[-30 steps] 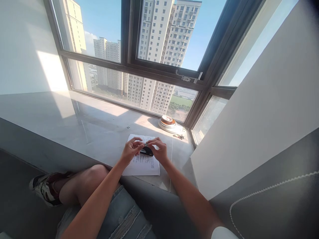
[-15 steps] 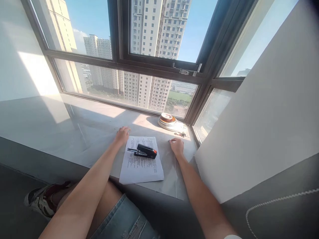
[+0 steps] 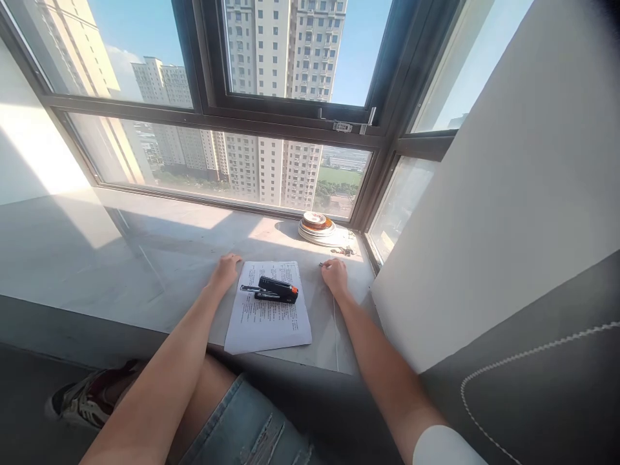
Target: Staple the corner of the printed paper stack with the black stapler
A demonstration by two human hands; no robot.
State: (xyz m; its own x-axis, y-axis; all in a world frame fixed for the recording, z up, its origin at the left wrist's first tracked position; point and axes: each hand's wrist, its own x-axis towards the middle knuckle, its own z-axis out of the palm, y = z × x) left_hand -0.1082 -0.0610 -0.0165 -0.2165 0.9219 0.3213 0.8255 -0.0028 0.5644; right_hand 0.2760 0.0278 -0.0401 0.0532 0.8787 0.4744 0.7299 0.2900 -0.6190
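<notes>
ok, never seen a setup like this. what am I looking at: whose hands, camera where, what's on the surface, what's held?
No robot here: a person's bare hands, seen by one head-worn camera looking forward and down. Every picture comes from it.

The surface is a pale grey, smooth window ledge. On it lie white printed paper sheets, topped by a black stapler with an orange-red end; a metal part juts from its other end. Near the window sits a round white and orange-brown stack.

The left hand rests left of the sheets; I see nothing in it. The right hand, right of them, seems to pinch a tiny dark piece, too small to identify.
</notes>
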